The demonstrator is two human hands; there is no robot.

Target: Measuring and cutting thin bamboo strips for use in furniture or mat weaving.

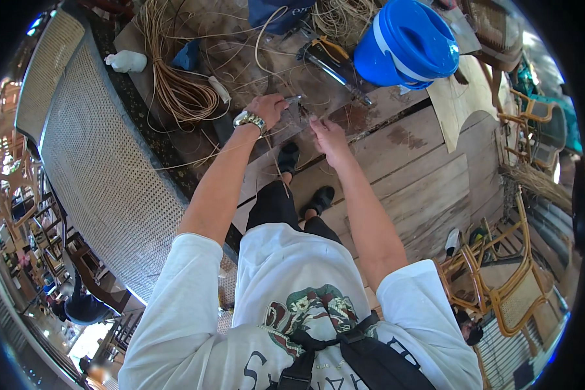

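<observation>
Above the brown planks [409, 175], the person's left hand [268, 110] (a metal watch [249, 120] circles its wrist) has its fingers curled, a small silvery piece [296, 99] at their tips — I can't tell whether they grip it. Just right of that piece, the right hand [330, 138] brings thumb and forefinger close together; any hold is too small to see. Beyond lie coiled tan cane [182, 91] and a lidded blue bucket [403, 49] — farther off, wooden chairs [513, 286].
</observation>
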